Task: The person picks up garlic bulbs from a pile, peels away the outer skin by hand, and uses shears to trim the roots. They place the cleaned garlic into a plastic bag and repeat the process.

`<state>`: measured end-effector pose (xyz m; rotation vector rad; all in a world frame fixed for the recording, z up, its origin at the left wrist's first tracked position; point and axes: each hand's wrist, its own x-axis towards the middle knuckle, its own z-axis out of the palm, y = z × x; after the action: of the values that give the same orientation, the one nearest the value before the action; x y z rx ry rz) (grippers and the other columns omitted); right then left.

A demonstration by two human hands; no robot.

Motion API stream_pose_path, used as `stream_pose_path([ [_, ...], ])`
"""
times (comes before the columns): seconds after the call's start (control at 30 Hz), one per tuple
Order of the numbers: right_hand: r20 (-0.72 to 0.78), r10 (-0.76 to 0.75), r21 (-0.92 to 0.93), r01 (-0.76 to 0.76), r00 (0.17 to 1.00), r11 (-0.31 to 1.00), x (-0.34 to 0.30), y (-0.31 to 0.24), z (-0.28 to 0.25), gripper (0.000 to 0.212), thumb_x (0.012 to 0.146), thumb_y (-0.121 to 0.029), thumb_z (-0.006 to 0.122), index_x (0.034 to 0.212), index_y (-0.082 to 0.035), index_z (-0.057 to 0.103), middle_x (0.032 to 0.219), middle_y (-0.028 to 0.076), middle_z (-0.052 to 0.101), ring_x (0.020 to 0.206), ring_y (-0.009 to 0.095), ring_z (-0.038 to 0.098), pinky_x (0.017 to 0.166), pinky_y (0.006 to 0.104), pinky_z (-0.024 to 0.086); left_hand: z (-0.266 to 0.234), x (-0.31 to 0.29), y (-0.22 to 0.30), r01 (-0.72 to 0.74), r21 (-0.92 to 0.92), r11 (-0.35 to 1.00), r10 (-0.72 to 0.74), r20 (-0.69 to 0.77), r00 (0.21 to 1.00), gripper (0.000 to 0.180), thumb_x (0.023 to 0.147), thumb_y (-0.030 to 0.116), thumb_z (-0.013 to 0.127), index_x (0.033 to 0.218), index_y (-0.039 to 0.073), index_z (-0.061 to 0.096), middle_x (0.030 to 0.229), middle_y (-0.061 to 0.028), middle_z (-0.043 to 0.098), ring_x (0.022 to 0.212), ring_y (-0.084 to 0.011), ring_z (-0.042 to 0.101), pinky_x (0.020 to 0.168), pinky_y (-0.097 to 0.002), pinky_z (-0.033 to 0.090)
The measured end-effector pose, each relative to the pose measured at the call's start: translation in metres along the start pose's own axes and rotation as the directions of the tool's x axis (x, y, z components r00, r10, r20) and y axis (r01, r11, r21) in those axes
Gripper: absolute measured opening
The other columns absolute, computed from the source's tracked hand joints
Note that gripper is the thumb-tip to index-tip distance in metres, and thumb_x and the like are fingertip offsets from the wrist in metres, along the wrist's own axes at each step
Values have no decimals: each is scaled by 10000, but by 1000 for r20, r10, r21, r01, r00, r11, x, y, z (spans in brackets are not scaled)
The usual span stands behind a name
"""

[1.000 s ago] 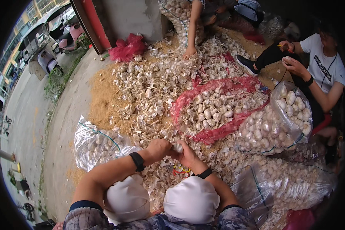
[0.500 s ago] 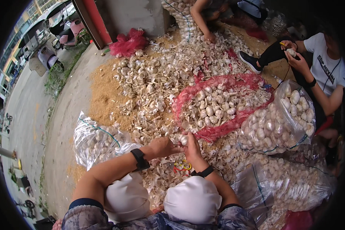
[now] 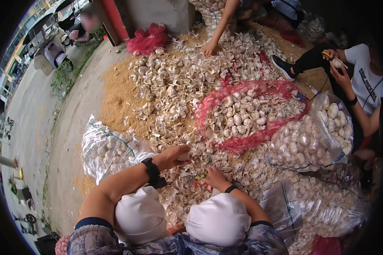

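My left hand (image 3: 173, 157) is closed on a pale garlic bulb (image 3: 184, 157), held just above the heap of husks and mostly hidden by my fingers. To its right and nearer my knees, my right hand (image 3: 218, 179) reaches down into the peelings. Its bent fingers close at a tool with red and yellow handles (image 3: 200, 183); only the handles show plainly. Loose husks and stalks (image 3: 168, 131) lie all around both hands. Beyond my right hand, a red mesh sack (image 3: 238, 145) is spread beneath many trimmed garlic bulbs (image 3: 242, 121).
Left of my forearm stands a clear plastic bag of garlic (image 3: 108, 146). Filled bags (image 3: 295, 142) stand at the right. A person's hand (image 3: 210, 48) reaches into the far heap; another person (image 3: 366, 80) at the right holds a bulb. Crumpled red netting (image 3: 148, 40) lies by the wall.
My hands have parted. The left one has moved left with the garlic bulb; the right one has dropped toward me to the tool. The far person's hand has shifted left over the heap.
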<state>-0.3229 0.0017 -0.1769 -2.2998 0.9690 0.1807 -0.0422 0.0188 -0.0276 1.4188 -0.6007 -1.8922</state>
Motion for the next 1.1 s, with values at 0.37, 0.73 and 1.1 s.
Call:
stream_pose_path([
  [0.37,-106,-263,-470,185,959,863,-11,-30,1,403,840,-190,620,1185,-30,488,1066,193,563,959,352,606,780,419,499,4,-7,10,147,-168,975,-162,-83,983,343,1014,403,487,1064,82,598,997,-84,650,885,-186,674,735,-305,591],
  [0.73,104,-199,-180,215,974,960,-17,-16,16,848,793,-131,619,1526,-60,198,1085,282,568,949,401,600,841,446,492,-6,11,5,67,-241,968,-117,-202,972,389,1012,505,424,896,144,507,744,-1,521,635,-173,568,531,-298,500],
  [1.1,425,-189,869,-340,885,360,-22,-28,-52,638,837,-154,697,1411,-39,443,868,77,616,799,166,627,662,298,499,-21,-2,18,-74,-453,888,-117,-379,918,504,1003,600,331,1044,128,503,840,-65,609,631,-200,574,509,-279,462],
])
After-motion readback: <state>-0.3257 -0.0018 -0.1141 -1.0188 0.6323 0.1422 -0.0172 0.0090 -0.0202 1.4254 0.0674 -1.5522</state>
